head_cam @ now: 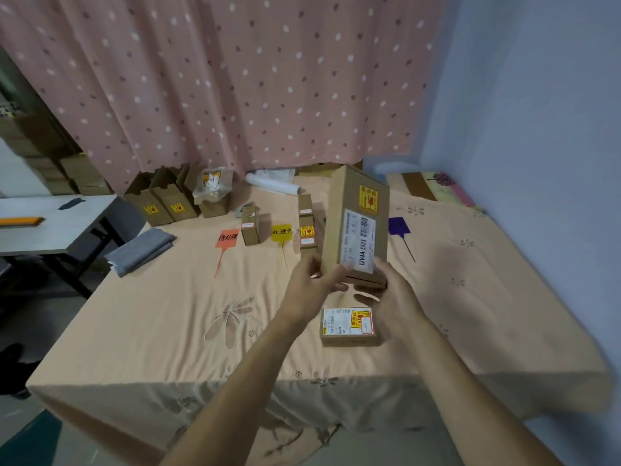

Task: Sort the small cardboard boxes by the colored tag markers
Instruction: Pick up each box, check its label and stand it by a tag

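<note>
Hands meet near the middle of the frame, both closed on the lower end of a tall cardboard box (358, 223) held upright and slightly tilted above the peach bedspread (161, 297). The left hand (307, 290) grips the box's lower left edge with fingers curled around it; the right hand (391, 297) clasps the lower right corner, thumb on the front face near the white shipping label. Just below the hands, a flat box (348, 326) lies on the bedspread with its labels facing up. Across the centre of the frame three tag markers lie in a row: a red tag (227, 237) at left, a yellow tag (281, 232) in the middle, and a purple tag (398, 226) at right, partly hidden behind the held box. A small upright box (250, 225) stands between the red and yellow tags, and another narrow box (306, 227) stands just right of the yellow tag. Open cartons (161, 200) sit against the dotted pink curtain (235, 79) in the upper left, with folded grey cloth (141, 250) beside them.
</note>
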`<state>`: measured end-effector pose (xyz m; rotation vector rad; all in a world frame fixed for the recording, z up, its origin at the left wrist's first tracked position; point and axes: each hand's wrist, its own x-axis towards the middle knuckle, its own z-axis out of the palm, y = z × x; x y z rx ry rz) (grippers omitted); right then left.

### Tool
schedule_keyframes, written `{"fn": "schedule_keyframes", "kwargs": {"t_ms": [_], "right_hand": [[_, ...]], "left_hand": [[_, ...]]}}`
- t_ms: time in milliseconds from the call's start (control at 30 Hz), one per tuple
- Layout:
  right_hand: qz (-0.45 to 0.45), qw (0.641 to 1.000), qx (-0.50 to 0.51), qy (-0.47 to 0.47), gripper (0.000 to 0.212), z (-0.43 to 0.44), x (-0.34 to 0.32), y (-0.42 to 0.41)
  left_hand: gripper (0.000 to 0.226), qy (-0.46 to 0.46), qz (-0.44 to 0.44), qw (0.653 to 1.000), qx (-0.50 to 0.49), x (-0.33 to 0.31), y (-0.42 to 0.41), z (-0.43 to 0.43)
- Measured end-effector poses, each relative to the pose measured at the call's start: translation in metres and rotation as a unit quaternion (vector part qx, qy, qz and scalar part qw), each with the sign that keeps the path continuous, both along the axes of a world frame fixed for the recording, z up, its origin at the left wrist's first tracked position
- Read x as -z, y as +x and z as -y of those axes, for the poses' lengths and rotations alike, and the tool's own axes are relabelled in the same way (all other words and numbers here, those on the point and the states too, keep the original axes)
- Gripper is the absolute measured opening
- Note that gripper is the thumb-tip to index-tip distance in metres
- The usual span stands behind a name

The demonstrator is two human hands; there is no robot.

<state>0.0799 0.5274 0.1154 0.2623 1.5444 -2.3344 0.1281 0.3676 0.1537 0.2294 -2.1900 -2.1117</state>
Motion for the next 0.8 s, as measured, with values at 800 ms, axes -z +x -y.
{"fn": "schedule_keyframes", "kwargs": {"t_ms": [800], "right_hand": [[-0.423,0.729,0.148,0.518,0.068,0.056,-0.016,0.055]], "left_hand": [[0.064,0.257,0.063,0.959,0.106,0.019,-0.007,0.004]]}}
